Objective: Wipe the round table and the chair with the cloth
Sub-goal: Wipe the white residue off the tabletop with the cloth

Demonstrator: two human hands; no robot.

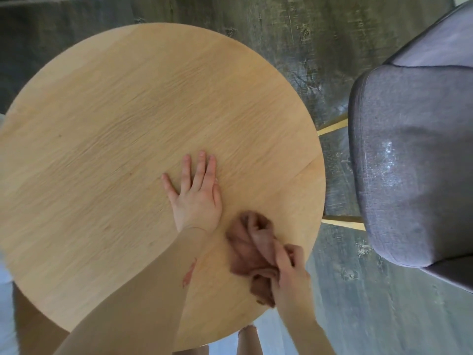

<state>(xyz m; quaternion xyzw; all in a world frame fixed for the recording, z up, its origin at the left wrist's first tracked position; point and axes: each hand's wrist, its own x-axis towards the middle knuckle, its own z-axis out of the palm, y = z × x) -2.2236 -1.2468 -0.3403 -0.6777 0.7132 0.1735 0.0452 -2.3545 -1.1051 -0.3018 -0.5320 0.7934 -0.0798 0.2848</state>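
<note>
A round light-wood table (pixel 122 124) fills the left and middle of the head view. My left hand (pixel 195 193) lies flat on its top with fingers straight and spread. Just to its right, near the table's right front edge, my right hand (pixel 288 272) grips a crumpled brown cloth (pixel 249 247) that rests on the wood. A grey upholstered chair (pixel 414 162) stands to the right of the table, its seat bearing whitish marks.
Dark grey plank flooring (pixel 332 60) surrounds the table. Light wooden chair legs (pixel 343 222) jut toward the table's right edge, leaving a narrow gap. My legs show below the table's front edge.
</note>
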